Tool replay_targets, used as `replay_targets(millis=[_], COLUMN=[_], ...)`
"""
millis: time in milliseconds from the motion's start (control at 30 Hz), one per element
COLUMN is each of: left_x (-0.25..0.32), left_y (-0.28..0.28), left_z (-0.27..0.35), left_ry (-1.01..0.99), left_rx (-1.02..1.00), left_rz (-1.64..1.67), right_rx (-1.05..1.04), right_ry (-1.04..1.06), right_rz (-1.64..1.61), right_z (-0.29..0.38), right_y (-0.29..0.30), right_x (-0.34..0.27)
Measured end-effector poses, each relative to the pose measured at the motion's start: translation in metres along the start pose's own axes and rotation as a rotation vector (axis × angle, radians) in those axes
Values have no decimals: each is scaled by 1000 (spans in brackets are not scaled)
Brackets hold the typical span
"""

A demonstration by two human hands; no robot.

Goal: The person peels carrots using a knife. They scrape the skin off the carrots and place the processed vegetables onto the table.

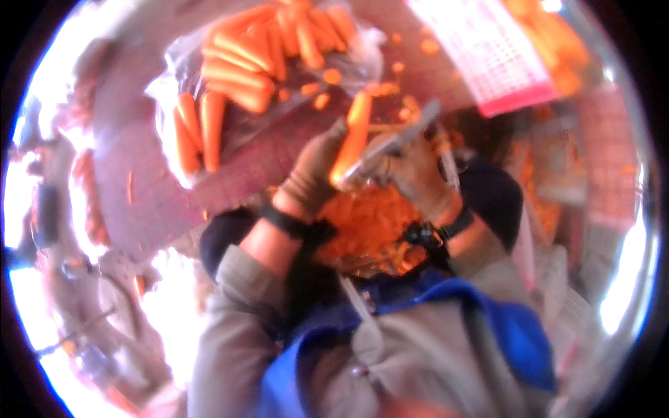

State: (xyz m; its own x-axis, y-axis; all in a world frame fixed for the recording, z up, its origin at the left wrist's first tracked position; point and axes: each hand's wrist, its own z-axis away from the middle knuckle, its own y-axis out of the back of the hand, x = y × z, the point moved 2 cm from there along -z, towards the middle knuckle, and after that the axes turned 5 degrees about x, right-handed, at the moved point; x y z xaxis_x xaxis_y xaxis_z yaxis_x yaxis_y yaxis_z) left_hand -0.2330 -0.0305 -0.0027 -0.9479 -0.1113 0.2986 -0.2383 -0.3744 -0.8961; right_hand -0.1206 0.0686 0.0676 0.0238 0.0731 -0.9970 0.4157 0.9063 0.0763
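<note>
My left hand (317,162), in a tan glove, grips a carrot (358,125) that slants upward above my lap. My right hand (418,175), also gloved, is closed on a long grey metal hand tool (402,137). The tool's lower end lies against or just over the carrot's near end; blur hides whether it is a peeler or a knife. Below both hands, between my knees, lies a heap of orange carrot peelings (360,224). What holds the peelings is mostly hidden.
Whole carrots (240,57) lie piled on a clear plastic bag (172,141) on the dark red table (151,214). Cut carrot pieces (331,77) are scattered nearby. At the upper right stands a white and pink basket (496,57), with more carrots (556,47) beyond it.
</note>
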Motion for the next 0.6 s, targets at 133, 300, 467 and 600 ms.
replay_targets(millis=[133, 300, 467, 600], left_x=[0, 7, 1, 5], left_y=[0, 16, -3, 19], left_z=[10, 6, 7, -3], left_ry=[-9, -184, 21, 113], left_rx=[58, -106, -74, -187], left_rz=[-288, -547, -32, -14], right_rx=[244, 467, 55, 74], right_ry=[230, -268, -36, -61], right_rz=[396, 53, -15, -35], right_z=[-73, -60, 7, -27], right_y=[94, 97, 8, 35], right_x=[97, 50, 2, 36])
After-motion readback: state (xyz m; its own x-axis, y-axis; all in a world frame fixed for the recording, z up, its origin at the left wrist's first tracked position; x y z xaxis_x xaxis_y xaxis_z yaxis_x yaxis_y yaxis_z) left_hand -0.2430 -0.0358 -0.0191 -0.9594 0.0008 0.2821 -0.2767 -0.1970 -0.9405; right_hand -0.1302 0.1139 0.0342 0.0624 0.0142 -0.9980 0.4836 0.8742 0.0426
